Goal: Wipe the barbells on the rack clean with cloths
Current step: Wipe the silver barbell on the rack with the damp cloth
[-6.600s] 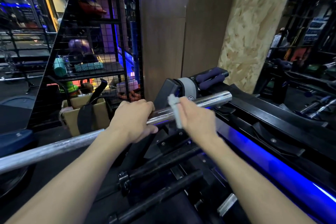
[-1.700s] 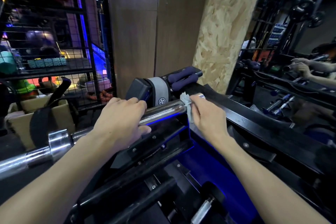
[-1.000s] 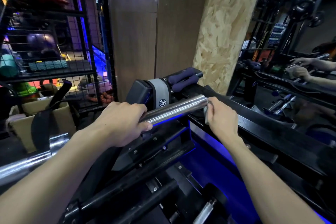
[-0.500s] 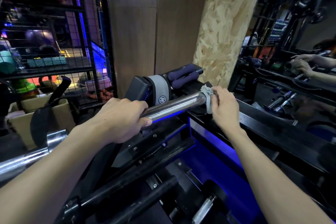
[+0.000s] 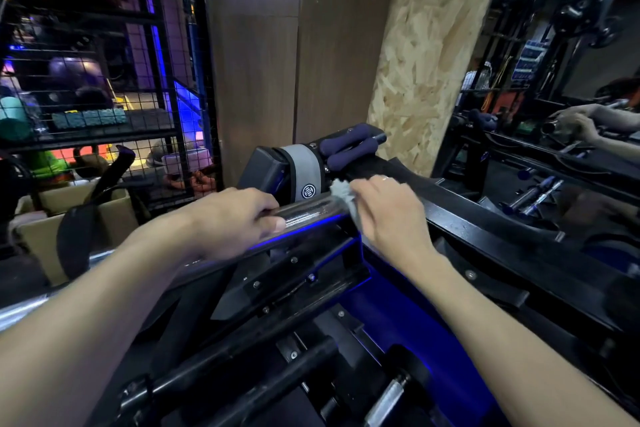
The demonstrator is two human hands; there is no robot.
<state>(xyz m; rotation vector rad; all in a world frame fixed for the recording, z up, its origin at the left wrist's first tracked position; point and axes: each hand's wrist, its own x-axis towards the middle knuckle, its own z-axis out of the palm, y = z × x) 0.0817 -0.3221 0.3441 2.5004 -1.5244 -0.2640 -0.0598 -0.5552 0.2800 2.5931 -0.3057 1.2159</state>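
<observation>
A chrome barbell (image 5: 308,213) runs from the lower left up to the middle, lying across the black rack (image 5: 467,236). My left hand (image 5: 235,218) grips the bar's sleeve from above. My right hand (image 5: 388,211) holds a small grey cloth (image 5: 341,192) bunched round the sleeve near its end, which the hand and cloth hide. More dark bars (image 5: 242,367) lie on the lower rungs of the rack.
A black and grey padded block (image 5: 287,170) with purple foam handles (image 5: 346,147) sits just behind the bar. A wire-mesh shelf (image 5: 104,80) of gear and a cardboard box (image 5: 79,215) stand at the left. A mirror (image 5: 561,97) at the right reflects the hands.
My right hand has slid the cloth back along the sleeve from its tip toward my left hand. The left hand keeps its grip on the bar.
</observation>
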